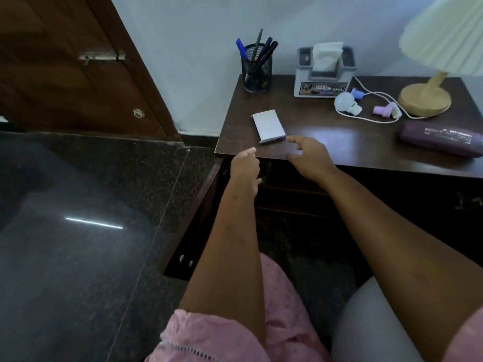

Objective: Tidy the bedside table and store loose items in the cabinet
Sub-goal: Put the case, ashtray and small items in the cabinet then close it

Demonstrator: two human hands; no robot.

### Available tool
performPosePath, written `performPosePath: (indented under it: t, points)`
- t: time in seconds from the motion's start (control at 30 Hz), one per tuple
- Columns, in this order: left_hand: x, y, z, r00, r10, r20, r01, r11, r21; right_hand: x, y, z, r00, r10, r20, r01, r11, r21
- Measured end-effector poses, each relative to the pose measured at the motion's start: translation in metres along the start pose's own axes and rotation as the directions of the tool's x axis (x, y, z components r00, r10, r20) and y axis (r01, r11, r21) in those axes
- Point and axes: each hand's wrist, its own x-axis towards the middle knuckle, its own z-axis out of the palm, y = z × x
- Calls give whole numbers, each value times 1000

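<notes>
Both hands empty, fingers spread: right hand (304, 152) reaches toward the small white box (268, 125) on the surface (352, 145). Left hand (245, 167) hovers at the open cabinet (198, 218). Next, probably pinch that box.

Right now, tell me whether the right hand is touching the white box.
Apart. The head view shows dark tabletop between the right hand, its forefinger stretched toward the box, and the white box. Hand is open, empty.

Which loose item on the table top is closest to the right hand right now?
The small white box, lying flat near the table's front left corner, just beyond the right hand. The bulb and purple case lie farther right.
</notes>
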Motion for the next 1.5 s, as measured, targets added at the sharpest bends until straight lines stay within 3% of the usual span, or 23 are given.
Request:
performPosePath:
  t: [0.13, 0.33, 0.47, 0.6, 0.7, 0.83, 0.93, 1.0, 1.07, 1.13, 1.2, 1.33, 1.5]
  points:
    - [25, 6, 10, 975, 221, -38, -212, 964, 161, 28, 2, 7, 999, 35, 35, -37, 998, 45]
    - [60, 7, 24, 980, 190, 62, -199, 957, 213, 55, 4, 25, 995, -54, 81, 49, 997, 65]
    - [60, 6, 25, 967, 218, 131, -233, 966, 113, 66, 0, 31, 1000, -11, 9, 10, 993, 116]
    - [59, 6, 14, 983, 183, -35, -184, 982, -40, 60, -2, 35, 978, 194, -83, -161, 941, 299]
    - [48, 0, 11, 975, 188, -119, -193, 981, -31, 45, -2, 32, 967, 255, 13, -228, 838, 495]
    - [26, 0, 8, 997, 60, -53, -64, 994, -91, 19, -4, 22, 938, 304, 166, -328, 623, 710]
    - [8, 0, 2, 997, -68, 46, 72, 994, -83, -2, -4, 16, 934, 272, 233, -356, 630, 690]
    - [1, -1, -7, 990, -138, 41, 135, 988, 69, -15, -2, 11, 911, 271, 310, -411, 656, 633]
    - [-3, -6, -17, 970, -240, 37, 217, 924, 315, -27, 4, 10, 854, 288, 434, -504, 667, 549]
    - [-5, -15, -22, 942, -332, 38, 254, 785, 566, -36, 12, 11, 785, 325, 528, -579, 688, 437]
    - [-3, -27, -20, 953, -302, 12, 191, 632, 751, -42, 17, 17, 736, 369, 567, -617, 710, 339]
    - [11, -44, -5, 1000, 5, -22, 17, 486, 874, -36, 31, 34, 724, 436, 534, -651, 687, 322]
    - [42, -57, 17, 1000, -2, 24, -22, 342, 939, -4, 60, 63, 749, 504, 429, -656, 653, 379]
